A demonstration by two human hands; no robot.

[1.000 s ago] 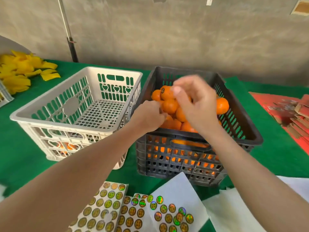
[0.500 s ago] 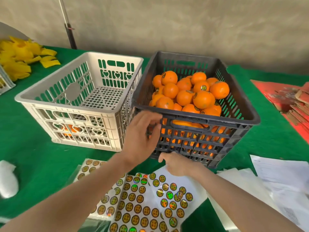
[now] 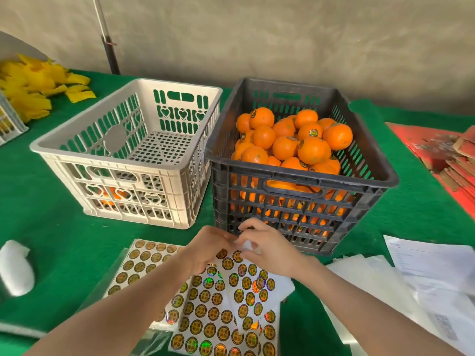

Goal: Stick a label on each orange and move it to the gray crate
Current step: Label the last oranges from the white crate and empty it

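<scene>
The dark gray crate [image 3: 303, 179] stands at centre right, piled with oranges [image 3: 312, 150], several of them bearing round labels. Left of it is a pale crate [image 3: 113, 155]; a few oranges [image 3: 110, 195] show through its side slots. Sheets of round holographic labels [image 3: 213, 317] lie on the green cloth in front of the crates. Both hands meet over the top corner of the upper label sheet [image 3: 248, 286]. My right hand [image 3: 272, 249] pinches that white corner between thumb and fingers. My left hand [image 3: 205, 249] has its fingers curled onto the same edge, fingertips hidden.
A pile of yellow strips [image 3: 33, 86] lies at the back left. White papers [image 3: 431, 263] lie at the right, and red cardboard pieces [image 3: 442, 155] at the far right. A white foam piece [image 3: 15, 271] sits at the left edge. A wall runs behind the table.
Both hands have come down from the oranges in the dark crate to the label sheets. The left hand left the crate's front wall and joined the right at the sheet's corner.
</scene>
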